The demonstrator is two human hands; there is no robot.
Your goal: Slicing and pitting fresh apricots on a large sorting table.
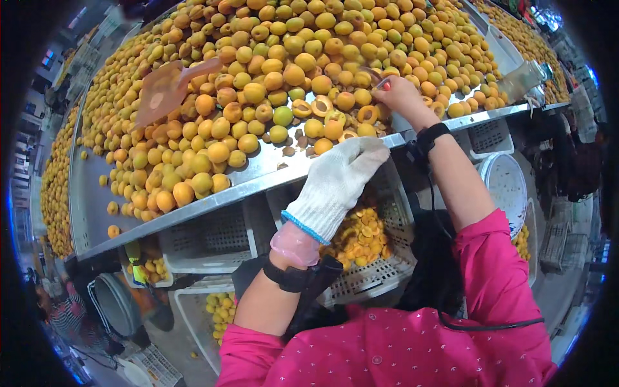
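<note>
Whole apricots (254,93) lie heaped on a metal-edged table (232,191). My left hand (341,176), in a white knitted glove with a blue cuff, is at the table's edge, its fingertips curled together; whether anything is inside them is hidden. My bare right hand (400,96) grips a small tool with a red handle (386,86), probably a knife, over the apricots. Halved apricots (321,105) and loose brown pits (302,141) lie between and left of my hands. Below my gloved hand, a white plastic crate (401,232) holds many apricot halves (362,237).
A pinkish translucent plastic scoop (162,92) rests on the heap at left. A clear jar (524,81) lies at the table's right. Under the table edge stand crates (210,242), a white bucket (505,188) and a grey bucket (116,305). A person in stripes (72,314) is at lower left.
</note>
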